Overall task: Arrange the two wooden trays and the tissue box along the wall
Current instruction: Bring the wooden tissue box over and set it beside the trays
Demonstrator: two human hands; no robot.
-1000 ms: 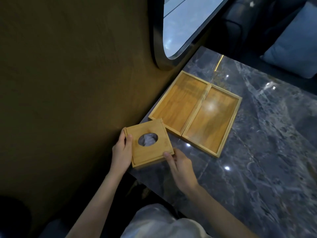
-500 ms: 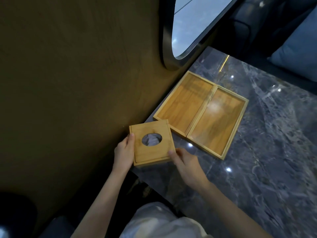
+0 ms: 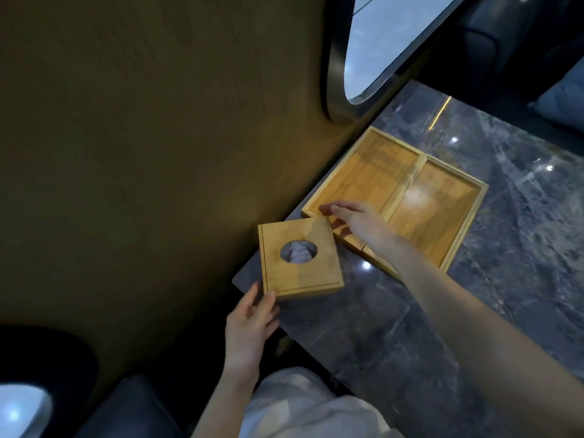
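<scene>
Since a second ago my right hand (image 3: 357,221) has left the tissue box (image 3: 300,257), reaching open over the trays (image 3: 410,197) beyond it. Left hand (image 3: 252,314) is touching the box's near corner, fingers loose; I'm thinking nudge gently, keeping it flush against the wall (image 3: 158,153).

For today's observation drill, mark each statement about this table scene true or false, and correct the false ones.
1. The two wooden trays lie side by side, touching. True.
2. The tissue box sits inside a tray. False: it rests on the marble table, nearer than the trays.
3. The left hand touches the box's near corner. True.
4. The right hand grips the box. False: it hovers open above the tray by the wall.
</scene>
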